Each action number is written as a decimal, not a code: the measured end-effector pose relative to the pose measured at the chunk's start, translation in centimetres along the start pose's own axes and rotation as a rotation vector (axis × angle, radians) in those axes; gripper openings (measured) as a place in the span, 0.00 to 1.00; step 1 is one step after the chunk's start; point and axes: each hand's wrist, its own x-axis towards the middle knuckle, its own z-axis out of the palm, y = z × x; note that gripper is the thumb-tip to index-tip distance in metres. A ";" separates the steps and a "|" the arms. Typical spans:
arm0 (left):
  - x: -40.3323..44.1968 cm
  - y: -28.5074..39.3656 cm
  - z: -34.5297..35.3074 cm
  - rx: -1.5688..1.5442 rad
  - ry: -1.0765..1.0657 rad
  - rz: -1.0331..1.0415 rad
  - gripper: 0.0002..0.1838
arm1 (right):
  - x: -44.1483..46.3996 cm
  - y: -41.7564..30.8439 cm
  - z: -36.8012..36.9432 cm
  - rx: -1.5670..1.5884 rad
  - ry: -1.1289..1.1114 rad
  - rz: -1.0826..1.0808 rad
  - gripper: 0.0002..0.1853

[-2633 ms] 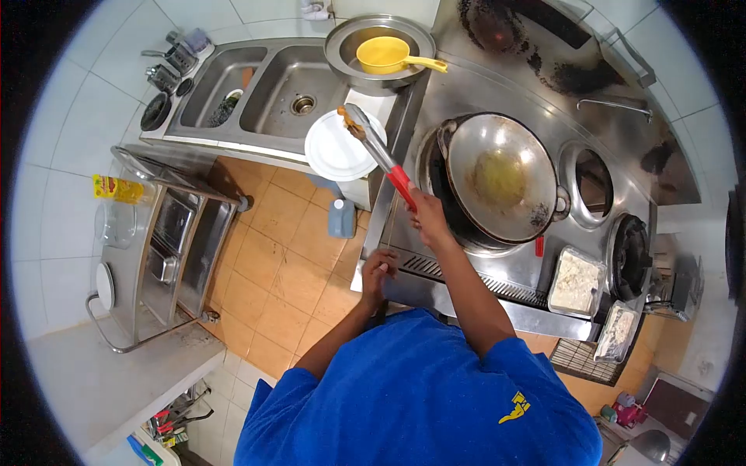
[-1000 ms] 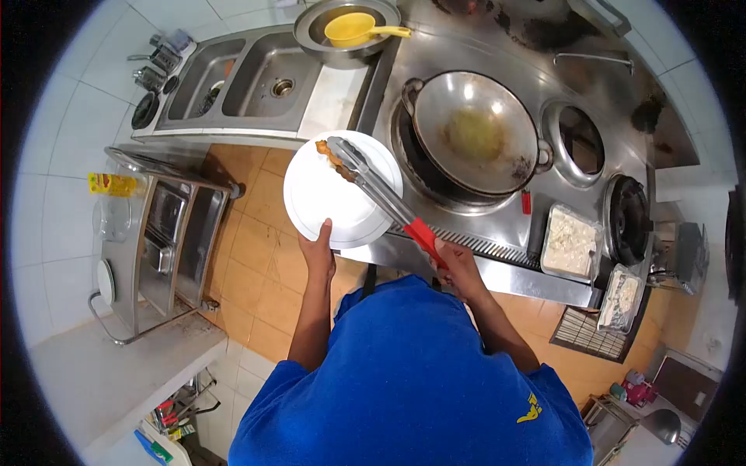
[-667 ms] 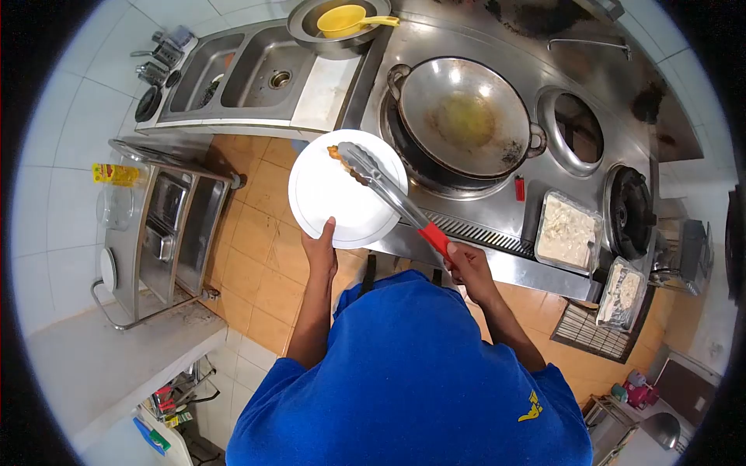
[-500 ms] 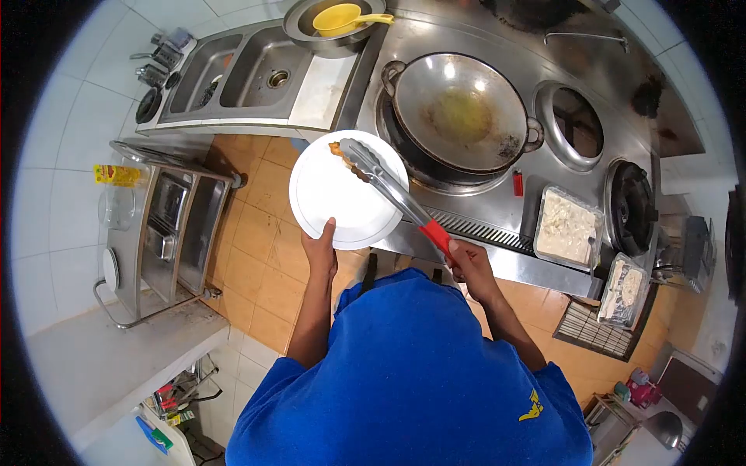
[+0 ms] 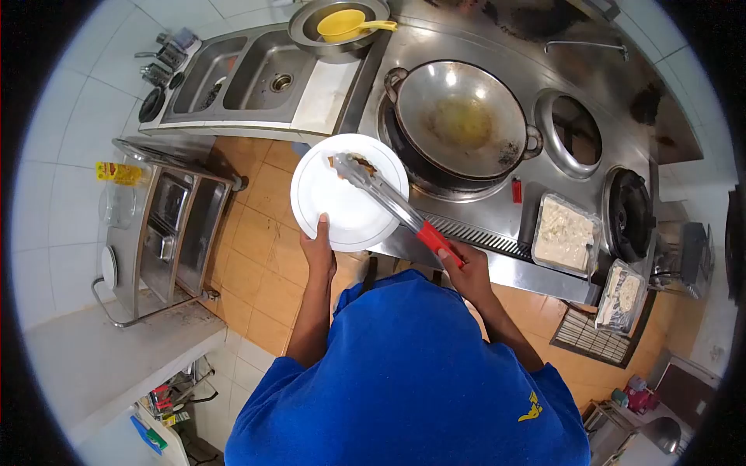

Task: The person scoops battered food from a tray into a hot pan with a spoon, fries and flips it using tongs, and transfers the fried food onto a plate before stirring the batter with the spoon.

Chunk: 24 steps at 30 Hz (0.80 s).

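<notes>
My left hand (image 5: 319, 250) grips the near rim of a round white plate (image 5: 326, 182), thumb on top. Closed around the red handle of metal tongs (image 5: 391, 200) is my right hand (image 5: 466, 268). The tongs' tips lie over the upper part of the plate, at a browned piece of food (image 5: 362, 163) that they partly cover. Whether the tips still pinch the food cannot be made out. Just beyond the plate, a large wok (image 5: 462, 116) with a little yellowish oil stands on the stove.
A red lighter (image 5: 517, 190) lies on the steel stove top, left of a tray of pale battered food (image 5: 566, 233). A second tray (image 5: 622, 297) sits at the counter's edge. Sinks (image 5: 268, 74) and a basin with a yellow dipper (image 5: 342, 26) are at upper left. A metal trolley (image 5: 167, 233) stands left.
The tongs have turned, and their tips and the food now sit slightly lower and further right over the plate. My right hand has shifted a little right and down.
</notes>
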 end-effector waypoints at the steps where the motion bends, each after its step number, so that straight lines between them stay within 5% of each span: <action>1: 0.1 0.5 0.2 0.014 0.013 0.004 0.25 | 0.2 -0.1 0.1 -0.071 0.014 -0.082 0.17; 6: 1.2 1.0 0.0 0.048 0.022 -0.024 0.27 | 0.9 0.3 1.0 -0.312 0.045 -0.302 0.20; 24: 5.8 0.8 -2.2 -0.021 -0.019 -0.046 0.29 | 3.8 -0.2 1.6 -0.499 0.192 -0.357 0.24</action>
